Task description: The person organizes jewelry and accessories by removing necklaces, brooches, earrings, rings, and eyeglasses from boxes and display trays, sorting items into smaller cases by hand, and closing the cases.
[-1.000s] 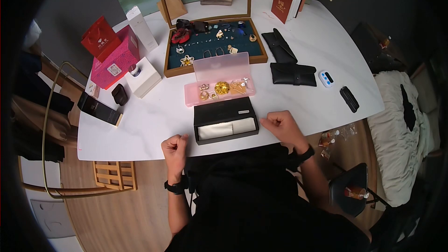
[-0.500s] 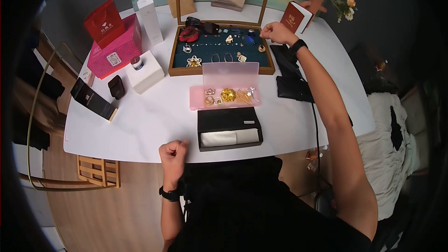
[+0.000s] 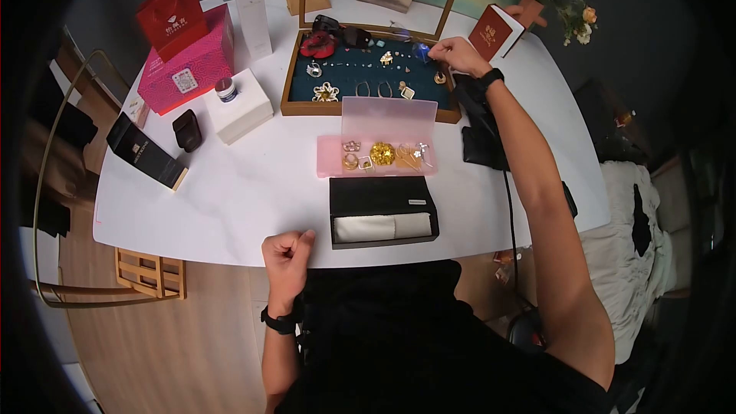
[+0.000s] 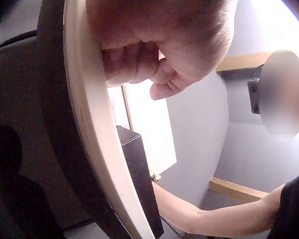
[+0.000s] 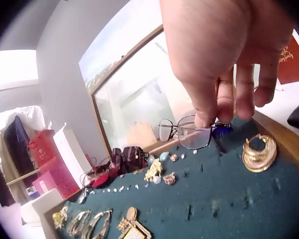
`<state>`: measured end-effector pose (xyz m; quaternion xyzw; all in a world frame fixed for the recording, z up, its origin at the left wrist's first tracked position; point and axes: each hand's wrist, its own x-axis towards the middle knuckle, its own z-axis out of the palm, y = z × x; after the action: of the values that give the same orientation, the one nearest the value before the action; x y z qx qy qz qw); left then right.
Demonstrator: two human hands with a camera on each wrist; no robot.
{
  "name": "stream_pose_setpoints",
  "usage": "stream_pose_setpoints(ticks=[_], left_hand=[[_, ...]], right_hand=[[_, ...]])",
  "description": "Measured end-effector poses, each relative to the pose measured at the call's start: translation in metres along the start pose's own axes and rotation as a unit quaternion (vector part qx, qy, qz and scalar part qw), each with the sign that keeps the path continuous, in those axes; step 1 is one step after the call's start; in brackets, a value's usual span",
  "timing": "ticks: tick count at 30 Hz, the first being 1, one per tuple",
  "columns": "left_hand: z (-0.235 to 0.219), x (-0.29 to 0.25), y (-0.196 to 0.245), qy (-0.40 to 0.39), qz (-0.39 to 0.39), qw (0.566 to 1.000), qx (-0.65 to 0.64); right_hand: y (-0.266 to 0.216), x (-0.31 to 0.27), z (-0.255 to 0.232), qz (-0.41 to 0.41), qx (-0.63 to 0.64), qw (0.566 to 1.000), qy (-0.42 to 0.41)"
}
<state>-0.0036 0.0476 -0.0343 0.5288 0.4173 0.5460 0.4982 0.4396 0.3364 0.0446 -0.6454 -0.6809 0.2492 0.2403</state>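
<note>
The white desk [image 3: 230, 207] curves wide in front of the person in black, boxes and bags gathered along its left side. Toward the back stands the wooden display case [image 3: 307, 108], its framed lid up, dark green lining showing. Over on the left sits a pink patterned box [image 3: 195, 77], with a red bag [image 3: 172, 19] on top of it. Nearer the person, the pink plastic tray [image 3: 330, 157] has its lid raised, and just in front of it lies the black box [image 3: 376, 195], open, with a pale folded cloth [image 3: 364, 228] inside. The right grip [image 3: 463, 56] is up over the display case's right part, thumb and fingers pinching the eyeglasses; the left grip [image 3: 287, 261] is clenched at the desk's near edge, left of the black box, nothing to be seen in it. The eyeglasses [image 5: 194, 134], thin-rimmed, are caught by one side above the lining; whether they touch it I can't quite tell. Smallest are the jewellery pieces, a gold one [image 5: 259, 153] sitting near the case's right edge
</note>
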Motion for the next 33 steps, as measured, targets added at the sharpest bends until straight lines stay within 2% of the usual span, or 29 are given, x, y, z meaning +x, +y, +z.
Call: stream_pose_setpoints(ticks=[2, 6, 7, 8, 9, 11, 12, 15, 17, 19, 21, 23, 25, 26, 27, 29, 30, 31, 33], left_hand=[[0.001, 0.001, 0.000, 0.007, -0.002, 1.000, 0.004], [0.006, 0.002, 0.000, 0.027, 0.004, 1.000, -0.001], [0.006, 0.001, 0.000, 0.044, 0.004, 0.999, -0.009], [0.002, 0.001, 0.001, 0.039, -0.033, 0.998, -0.020], [0.005, 0.002, 0.012, 0.035, -0.070, 0.996, -0.038], [0.011, 0.001, 0.028, 0.005, -0.068, 0.996, -0.052], [0.018, 0.001, 0.042, 0.008, -0.074, 0.996, -0.049], [0.039, 0.009, 0.068, -0.030, 0.054, 0.996, -0.071], [0.045, 0.015, 0.074, -0.072, 0.093, 0.989, -0.085], [0.057, 0.017, 0.070, -0.100, 0.128, 0.979, -0.125], [0.065, 0.013, 0.075, -0.164, 0.049, 0.959, -0.227], [0.072, 0.008, 0.077, -0.170, 0.007, 0.953, -0.251], [0.078, 0.007, 0.074, -0.093, -0.024, 0.967, -0.237], [0.080, 0.008, 0.067, -0.064, -0.020, 0.960, -0.271], [0.078, 0.009, 0.058, -0.065, -0.020, 0.961, -0.269], [0.074, 0.010, 0.047, 0.009, 0.003, 0.993, -0.120], [0.075, 0.010, 0.047, 0.051, 0.006, 0.992, -0.112], [0.075, 0.011, 0.050, 0.049, 0.005, 0.992, -0.112], [0.072, 0.014, 0.058, -0.018, -0.035, 0.976, -0.212]], right_hand=[[-0.015, -0.011, -0.019, -0.029, 0.009, 0.998, 0.058], [-0.069, -0.076, -0.052, -0.075, 0.002, 0.993, 0.088], [-0.080, -0.098, -0.053, -0.120, 0.021, 0.988, 0.092], [-0.089, -0.121, -0.050, -0.161, 0.042, 0.982, 0.092], [-0.098, -0.145, -0.045, -0.153, 0.044, 0.983, 0.086], [-0.119, -0.188, -0.033, -0.169, 0.140, 0.975, 0.041], [-0.128, -0.209, -0.024, -0.163, 0.149, 0.975, 0.019], [-0.150, -0.265, 0.009, -0.157, 0.189, 0.969, -0.024], [-0.161, -0.288, 0.033, -0.176, 0.163, 0.970, -0.050], [-0.172, -0.303, 0.056, -0.193, 0.178, 0.964, -0.044], [-0.166, -0.308, 0.076, -0.182, 0.212, 0.959, -0.039], [-0.160, -0.310, 0.089, -0.179, 0.248, 0.951, -0.040], [-0.156, -0.312, 0.098, -0.164, 0.306, 0.937, -0.034], [-0.154, -0.312, 0.101, -0.163, 0.310, 0.936, -0.034], [-0.152, -0.312, 0.102, -0.166, 0.318, 0.933, -0.033], [-0.149, -0.312, 0.102, -0.167, 0.324, 0.931, -0.029], [-0.148, -0.312, 0.101, -0.165, 0.330, 0.929, -0.039], [-0.146, -0.311, 0.100, -0.164, 0.336, 0.926, -0.050], [-0.143, -0.308, 0.098, -0.173, 0.331, 0.926, -0.057]])
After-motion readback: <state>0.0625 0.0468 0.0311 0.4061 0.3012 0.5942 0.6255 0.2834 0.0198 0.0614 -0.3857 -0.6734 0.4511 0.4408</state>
